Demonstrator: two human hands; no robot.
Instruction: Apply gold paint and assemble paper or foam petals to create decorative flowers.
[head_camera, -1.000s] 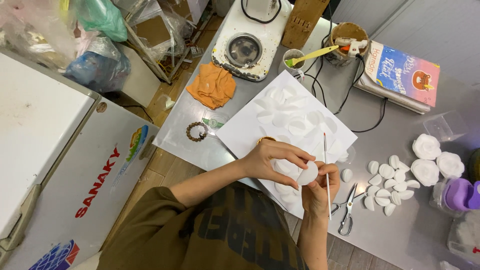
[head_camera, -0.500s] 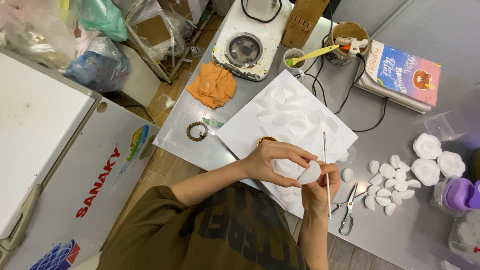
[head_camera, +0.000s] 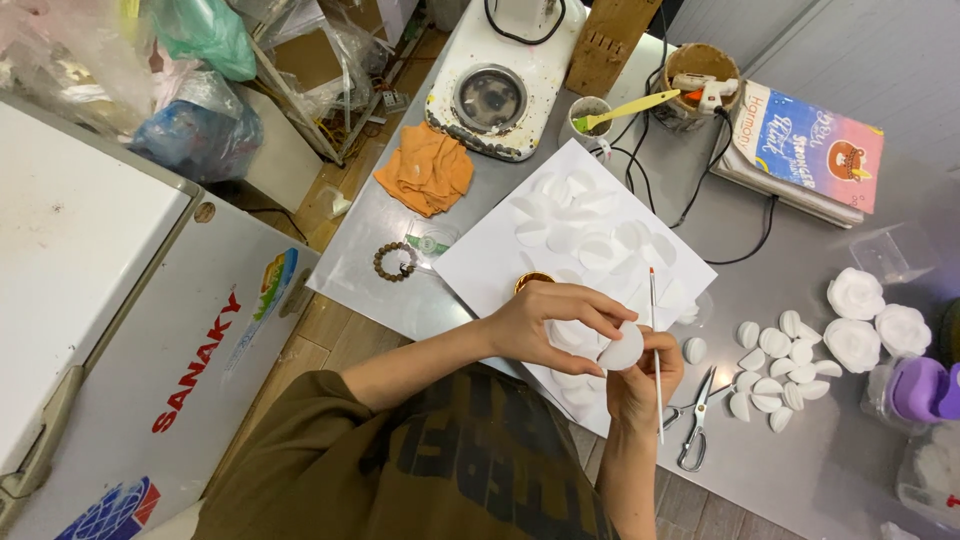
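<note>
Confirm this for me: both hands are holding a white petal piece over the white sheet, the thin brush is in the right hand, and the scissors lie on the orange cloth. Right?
Not quite. The scissors lie on the grey table, beside the right hand, not on the orange cloth; the head view shows it. The rest holds: both hands, left hand included, hold the white petal piece over the white sheet, thin brush in the right.

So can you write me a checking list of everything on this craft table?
Surface: grey table, partly covered by a white sheet.
Job's things: white round piece, thin brush.
Clutter: white petals, scissors, orange cloth, bead bracelet, book.
Hands: left hand pinches the white piece; right hand holds it and the brush.
Cables: black cable crosses the table.
Surroundings: white chest, plastic bags.
</note>
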